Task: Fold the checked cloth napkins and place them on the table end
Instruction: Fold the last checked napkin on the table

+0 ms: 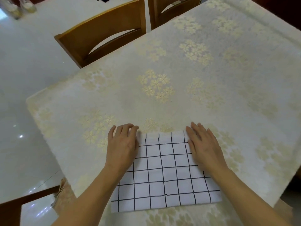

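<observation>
A white checked napkin (pixel 164 175) with black grid lines lies flat on the table (pixel 179 79), spread between the two hands. The left hand (pixel 122 144) rests on the napkin's far left corner, fingers curled loosely at the edge; whether it pinches the cloth cannot be told. The right hand (pixel 203 144) lies open and flat, palm down, on the far right corner. Beyond the hands, two wooden chairs (pixel 104 33) stand at the table's far side.
</observation>
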`<action>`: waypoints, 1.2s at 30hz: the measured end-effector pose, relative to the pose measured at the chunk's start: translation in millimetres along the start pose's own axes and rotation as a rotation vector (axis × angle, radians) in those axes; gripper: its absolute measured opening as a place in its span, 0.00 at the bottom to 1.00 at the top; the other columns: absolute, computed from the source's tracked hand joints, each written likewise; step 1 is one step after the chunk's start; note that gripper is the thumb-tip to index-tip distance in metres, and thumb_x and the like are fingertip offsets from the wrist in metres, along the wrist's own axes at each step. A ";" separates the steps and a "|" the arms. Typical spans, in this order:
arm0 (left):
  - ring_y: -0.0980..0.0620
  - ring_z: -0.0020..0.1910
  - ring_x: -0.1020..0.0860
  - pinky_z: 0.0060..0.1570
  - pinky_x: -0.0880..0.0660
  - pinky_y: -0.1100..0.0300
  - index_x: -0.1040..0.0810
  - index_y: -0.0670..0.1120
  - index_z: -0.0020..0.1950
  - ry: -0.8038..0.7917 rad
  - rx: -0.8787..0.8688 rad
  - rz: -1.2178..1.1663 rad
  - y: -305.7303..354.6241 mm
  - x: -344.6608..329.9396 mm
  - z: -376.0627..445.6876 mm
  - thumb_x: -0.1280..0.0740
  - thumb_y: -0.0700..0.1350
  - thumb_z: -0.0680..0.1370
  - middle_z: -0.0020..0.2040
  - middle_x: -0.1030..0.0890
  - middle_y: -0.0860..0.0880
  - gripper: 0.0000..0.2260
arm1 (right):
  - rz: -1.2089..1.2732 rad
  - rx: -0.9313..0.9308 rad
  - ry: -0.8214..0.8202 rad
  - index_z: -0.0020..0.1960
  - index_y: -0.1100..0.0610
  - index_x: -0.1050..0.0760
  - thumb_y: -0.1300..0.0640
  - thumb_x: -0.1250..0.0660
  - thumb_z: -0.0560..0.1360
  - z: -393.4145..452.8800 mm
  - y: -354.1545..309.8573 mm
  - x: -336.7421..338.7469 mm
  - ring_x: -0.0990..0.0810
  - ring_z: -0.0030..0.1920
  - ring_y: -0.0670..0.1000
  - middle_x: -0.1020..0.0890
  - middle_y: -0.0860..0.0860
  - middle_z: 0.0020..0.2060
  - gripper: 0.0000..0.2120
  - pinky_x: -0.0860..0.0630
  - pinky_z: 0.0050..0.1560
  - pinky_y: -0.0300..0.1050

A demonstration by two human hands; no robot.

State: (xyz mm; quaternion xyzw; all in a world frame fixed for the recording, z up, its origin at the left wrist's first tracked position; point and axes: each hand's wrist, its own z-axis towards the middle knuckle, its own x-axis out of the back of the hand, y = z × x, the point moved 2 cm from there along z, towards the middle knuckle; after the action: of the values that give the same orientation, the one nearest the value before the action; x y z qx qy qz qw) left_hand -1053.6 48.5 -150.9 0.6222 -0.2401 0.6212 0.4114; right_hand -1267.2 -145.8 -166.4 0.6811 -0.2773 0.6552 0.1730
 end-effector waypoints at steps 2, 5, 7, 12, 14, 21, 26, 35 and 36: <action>0.42 0.61 0.24 0.68 0.33 0.40 0.22 0.43 0.63 0.020 -0.034 -0.050 11.0 7.9 -17.4 0.35 0.41 0.78 0.62 0.22 0.43 0.14 | 0.065 -0.040 0.069 0.75 0.60 0.31 0.52 0.49 0.83 -15.8 -4.1 2.5 0.36 0.76 0.56 0.32 0.56 0.75 0.24 0.46 0.77 0.51; 0.43 0.66 0.26 0.69 0.33 0.43 0.24 0.43 0.67 -0.079 -0.145 -0.071 30.0 5.7 -57.7 0.38 0.46 0.79 0.68 0.25 0.44 0.17 | 0.129 -0.106 0.072 0.75 0.60 0.32 0.49 0.50 0.83 -46.5 -9.8 -3.2 0.37 0.77 0.55 0.32 0.55 0.75 0.25 0.47 0.78 0.51; 0.45 0.74 0.32 0.71 0.37 0.43 0.28 0.45 0.73 -0.175 -0.150 -0.018 30.8 -7.2 -76.0 0.43 0.52 0.81 0.75 0.30 0.45 0.22 | 0.129 -0.129 0.023 0.77 0.58 0.36 0.45 0.52 0.84 -61.2 -11.0 -13.9 0.40 0.78 0.54 0.35 0.54 0.77 0.28 0.50 0.79 0.50; 0.47 0.80 0.44 0.73 0.42 0.41 0.40 0.47 0.80 -0.249 -0.085 0.041 20.5 -27.9 -83.3 0.52 0.59 0.83 0.81 0.43 0.47 0.28 | 0.100 -0.126 -0.033 0.81 0.53 0.47 0.37 0.58 0.83 -61.8 -8.9 -31.4 0.54 0.81 0.49 0.48 0.49 0.81 0.32 0.59 0.79 0.46; 0.48 0.80 0.45 0.73 0.42 0.40 0.41 0.48 0.80 -0.243 -0.075 0.042 19.3 -30.6 -82.2 0.53 0.60 0.83 0.81 0.44 0.48 0.28 | 0.091 -0.118 -0.032 0.82 0.53 0.49 0.37 0.57 0.83 -58.0 -9.2 -33.2 0.56 0.81 0.49 0.49 0.49 0.81 0.32 0.60 0.79 0.46; 0.47 0.80 0.46 0.74 0.43 0.38 0.40 0.49 0.80 -0.222 -0.038 0.075 13.7 -35.8 -67.9 0.51 0.60 0.83 0.81 0.45 0.48 0.28 | 0.093 -0.098 -0.035 0.82 0.51 0.55 0.35 0.59 0.83 -38.8 -6.1 -36.2 0.60 0.81 0.49 0.55 0.47 0.81 0.33 0.60 0.79 0.48; 0.47 0.80 0.48 0.74 0.44 0.38 0.42 0.50 0.80 -0.209 -0.031 0.085 7.6 -41.6 -59.9 0.50 0.60 0.82 0.82 0.46 0.48 0.28 | 0.090 -0.069 -0.022 0.82 0.52 0.55 0.35 0.59 0.82 -25.3 -6.1 -37.1 0.59 0.81 0.51 0.54 0.49 0.82 0.34 0.56 0.80 0.55; 0.47 0.81 0.51 0.75 0.47 0.38 0.45 0.51 0.81 -0.203 -0.027 0.097 -0.2 -45.1 -40.6 0.51 0.62 0.82 0.82 0.49 0.48 0.29 | 0.026 -0.056 -0.048 0.82 0.51 0.59 0.33 0.59 0.81 1.8 -4.0 -34.1 0.62 0.80 0.50 0.57 0.48 0.81 0.35 0.61 0.79 0.55; 0.48 0.81 0.51 0.76 0.47 0.38 0.45 0.51 0.81 -0.203 -0.022 0.102 -0.9 -45.2 -38.3 0.51 0.62 0.82 0.82 0.49 0.48 0.29 | 0.028 -0.055 -0.053 0.82 0.51 0.60 0.33 0.59 0.81 5.0 -3.4 -33.6 0.63 0.80 0.49 0.58 0.48 0.81 0.36 0.62 0.79 0.55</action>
State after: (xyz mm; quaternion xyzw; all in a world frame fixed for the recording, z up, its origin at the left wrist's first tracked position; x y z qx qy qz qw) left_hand -1080.0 70.5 -199.2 0.6644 -0.3187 0.5723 0.3599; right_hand -1260.8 -141.0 -199.6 0.6892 -0.3094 0.6313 0.1752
